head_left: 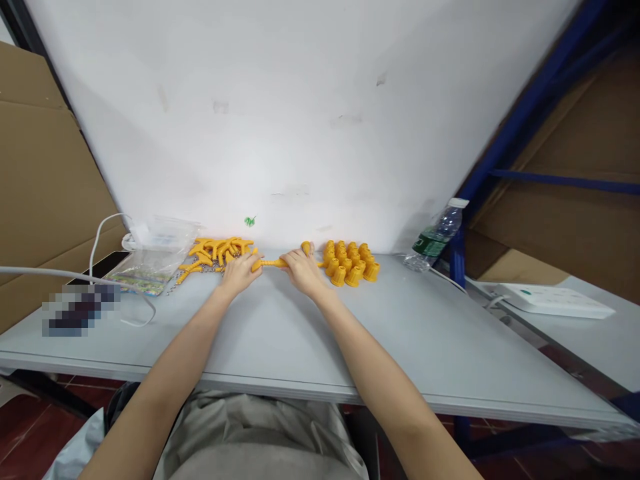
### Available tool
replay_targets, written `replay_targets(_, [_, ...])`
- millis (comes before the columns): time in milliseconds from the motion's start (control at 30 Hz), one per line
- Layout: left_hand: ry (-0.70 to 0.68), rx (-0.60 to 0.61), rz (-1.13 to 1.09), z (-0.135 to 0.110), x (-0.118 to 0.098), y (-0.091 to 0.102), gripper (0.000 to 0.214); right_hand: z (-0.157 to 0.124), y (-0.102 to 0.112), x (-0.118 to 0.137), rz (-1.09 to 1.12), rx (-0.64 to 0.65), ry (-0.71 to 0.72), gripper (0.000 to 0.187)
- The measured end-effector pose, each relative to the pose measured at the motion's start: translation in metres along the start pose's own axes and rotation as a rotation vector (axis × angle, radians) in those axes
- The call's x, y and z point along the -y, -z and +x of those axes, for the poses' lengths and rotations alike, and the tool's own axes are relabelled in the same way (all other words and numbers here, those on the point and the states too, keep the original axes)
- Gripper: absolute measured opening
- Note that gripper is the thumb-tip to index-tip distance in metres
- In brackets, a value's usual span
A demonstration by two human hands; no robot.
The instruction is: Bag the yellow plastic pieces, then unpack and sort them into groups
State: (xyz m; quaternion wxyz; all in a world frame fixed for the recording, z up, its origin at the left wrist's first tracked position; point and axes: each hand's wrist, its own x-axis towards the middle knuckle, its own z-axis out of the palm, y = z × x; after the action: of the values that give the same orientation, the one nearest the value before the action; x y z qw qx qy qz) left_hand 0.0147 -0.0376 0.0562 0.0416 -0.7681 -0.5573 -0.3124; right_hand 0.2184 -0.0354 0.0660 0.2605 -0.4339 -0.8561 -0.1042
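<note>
A thin yellow ribbed stick (273,263) stretches level between my two hands, just above the table. My left hand (241,273) is closed around its left end, where a thicker yellow part shows at the fingertips. On the other end my right hand (303,270) is closed too, and a rounded yellow knob (305,247) pokes up beside its fingers. Left of my left hand lies a pile of yellow branched pieces (220,249) with small metal chains. Several yellow ribbed cone-shaped cups (353,275) stand in rows right of my right hand. My fingers hide how the held parts join.
A clear plastic bag (150,267) with printed contents lies at the left, near a white cable (93,250) and a dark phone (111,264). A plastic bottle (434,241) leans at the right. Beyond it are a blue frame post (457,257) and a white power strip (555,300).
</note>
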Motion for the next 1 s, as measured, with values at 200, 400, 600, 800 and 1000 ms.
replay_targets(200, [0.161,0.15,-0.229,0.006,0.001,0.0,0.033,0.001,0.001,0.002,-0.078,-0.042,0.01,0.018])
replay_targets(400, [0.199,0.1,-0.204,0.006,-0.005,0.004,0.035,0.001,-0.001,0.002,-0.08,-0.085,-0.015,0.019])
replay_targets(600, [0.075,-0.02,-0.084,0.0,-0.007,0.006,0.036,-0.001,0.0,-0.001,-0.054,-0.045,0.004,0.027])
replay_targets(800, [0.006,-0.001,0.006,-0.001,-0.003,0.002,0.036,-0.002,-0.004,-0.001,-0.013,-0.001,0.028,0.019])
replay_targets(1000, [0.074,-0.013,-0.016,0.001,0.004,-0.002,0.036,-0.003,-0.006,-0.007,-0.074,-0.054,-0.069,0.019])
